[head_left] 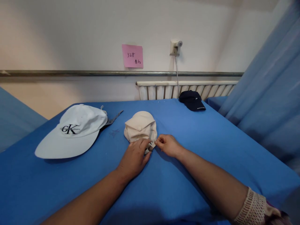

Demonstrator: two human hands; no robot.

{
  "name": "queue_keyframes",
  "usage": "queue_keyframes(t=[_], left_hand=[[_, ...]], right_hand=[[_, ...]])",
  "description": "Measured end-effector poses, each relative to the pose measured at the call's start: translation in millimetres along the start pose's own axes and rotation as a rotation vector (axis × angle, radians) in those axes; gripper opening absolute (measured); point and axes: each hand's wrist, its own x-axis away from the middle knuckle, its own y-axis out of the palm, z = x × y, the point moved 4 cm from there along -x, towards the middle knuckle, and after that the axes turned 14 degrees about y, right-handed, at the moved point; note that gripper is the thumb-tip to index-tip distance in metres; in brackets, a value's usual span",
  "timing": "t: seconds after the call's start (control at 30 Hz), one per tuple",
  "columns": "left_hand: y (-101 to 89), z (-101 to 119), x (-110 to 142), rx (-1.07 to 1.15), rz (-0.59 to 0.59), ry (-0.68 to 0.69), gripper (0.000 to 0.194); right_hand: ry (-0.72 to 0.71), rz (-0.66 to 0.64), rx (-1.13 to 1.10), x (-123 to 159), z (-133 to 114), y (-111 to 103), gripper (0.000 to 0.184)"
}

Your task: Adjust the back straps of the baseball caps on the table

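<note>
A beige cap (140, 123) lies on the blue-covered table with its back strap side toward me. My left hand (134, 156) grips the cap's near edge, fingers on top and thumb below, beside a small metal buckle (150, 144). At the right end of that edge, my right hand (169, 145) pinches the strap between thumb and forefinger. Part of the strap is hidden behind my left fingers. To the left rests a large white cap (81, 125) with black letters on its front and a loose dark strap behind it.
A dark navy cap (192, 100) sits at the table's far right corner, close to a white radiator (164, 90). Behind the blue-covered table (187, 187) run a metal rail (93, 73) and a wall with a pink note (132, 56). A blue curtain (264, 90) hangs at right.
</note>
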Motion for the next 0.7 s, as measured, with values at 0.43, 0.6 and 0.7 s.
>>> queue_keyframes(t=[0.43,0.6,0.7], left_hand=[[-0.8,1,-3,-0.032,-0.112,-0.024,0.023],[-1.7,2,-2,-0.032,-0.121,-0.033,0.024],[-1.1,2,-2,-0.028,-0.121,-0.027,0.024]], right_hand=[[0.119,0.052,-0.103,-4,5,-7,0.014],[0.123,0.078,-0.049,-6,10,-9,0.013],[0.087,0.056,-0.05,-7,11,-6,0.014]])
